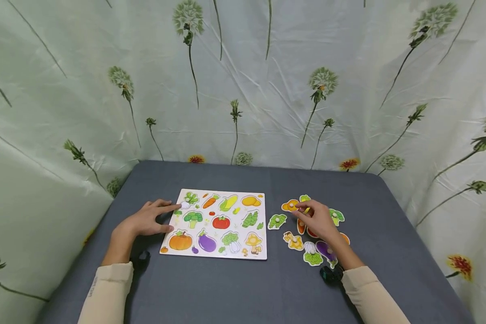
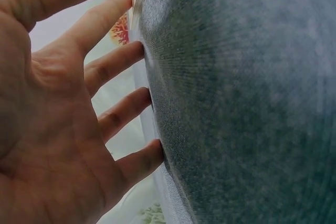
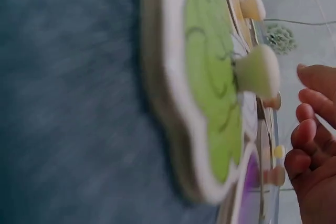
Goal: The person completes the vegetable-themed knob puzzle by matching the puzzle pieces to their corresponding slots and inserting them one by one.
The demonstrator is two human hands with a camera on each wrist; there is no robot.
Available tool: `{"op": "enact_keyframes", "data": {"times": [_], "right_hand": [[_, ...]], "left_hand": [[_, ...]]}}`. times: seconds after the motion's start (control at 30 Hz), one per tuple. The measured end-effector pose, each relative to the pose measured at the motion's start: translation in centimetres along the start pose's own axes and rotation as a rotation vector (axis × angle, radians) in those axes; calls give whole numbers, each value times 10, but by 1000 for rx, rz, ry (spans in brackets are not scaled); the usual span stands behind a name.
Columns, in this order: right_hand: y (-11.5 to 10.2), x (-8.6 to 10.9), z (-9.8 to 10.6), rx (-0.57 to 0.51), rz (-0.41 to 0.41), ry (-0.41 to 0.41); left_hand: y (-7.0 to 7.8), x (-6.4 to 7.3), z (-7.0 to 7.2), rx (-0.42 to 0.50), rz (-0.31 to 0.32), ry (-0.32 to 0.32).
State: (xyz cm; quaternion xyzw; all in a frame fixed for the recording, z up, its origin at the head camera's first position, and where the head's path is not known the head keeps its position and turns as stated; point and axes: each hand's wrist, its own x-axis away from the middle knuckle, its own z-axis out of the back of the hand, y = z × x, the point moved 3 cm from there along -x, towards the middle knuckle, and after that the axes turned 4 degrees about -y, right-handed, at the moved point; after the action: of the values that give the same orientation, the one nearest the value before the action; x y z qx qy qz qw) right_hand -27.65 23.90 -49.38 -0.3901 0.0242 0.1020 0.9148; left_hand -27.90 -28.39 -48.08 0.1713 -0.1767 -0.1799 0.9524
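A white puzzle board (image 1: 236, 225) printed with vegetables lies on the table. My left hand (image 1: 147, 218) is at its left edge, index finger and thumb against it; in the left wrist view the fingers of this left hand (image 2: 58, 114) are spread, tips on the cloth. Right of the board, my right hand (image 1: 317, 220) hovers over loose knobbed puzzle pieces, fingertips close to an orange piece (image 1: 289, 205). The right wrist view shows my right hand (image 3: 320, 135) with bent fingers and nothing visible in them. A green-and-white piece (image 3: 210, 93) with a knob is large there.
Other loose pieces lie around the right hand: a leafy green piece (image 1: 277, 221), a yellow mushroom piece (image 1: 294, 242), a bok choy piece (image 1: 312, 256) and a purple eggplant piece (image 1: 323, 249). A dark grey cloth (image 1: 227, 292) covers the table; a flowered curtain (image 1: 267, 90) hangs behind.
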Motion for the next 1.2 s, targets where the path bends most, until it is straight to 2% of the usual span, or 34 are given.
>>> {"op": "enact_keyframes", "data": {"times": [0.27,0.6,1.2], "right_hand": [[15,14,12,24,-45,9],[23,18,15,73,-59,-51],[23,24,13,106,32,-143]], "left_hand": [[2,-2,4,15,0,-9],[1,-3,4,20,2,-12],[-1,0,-1,15,6,-8]]}}
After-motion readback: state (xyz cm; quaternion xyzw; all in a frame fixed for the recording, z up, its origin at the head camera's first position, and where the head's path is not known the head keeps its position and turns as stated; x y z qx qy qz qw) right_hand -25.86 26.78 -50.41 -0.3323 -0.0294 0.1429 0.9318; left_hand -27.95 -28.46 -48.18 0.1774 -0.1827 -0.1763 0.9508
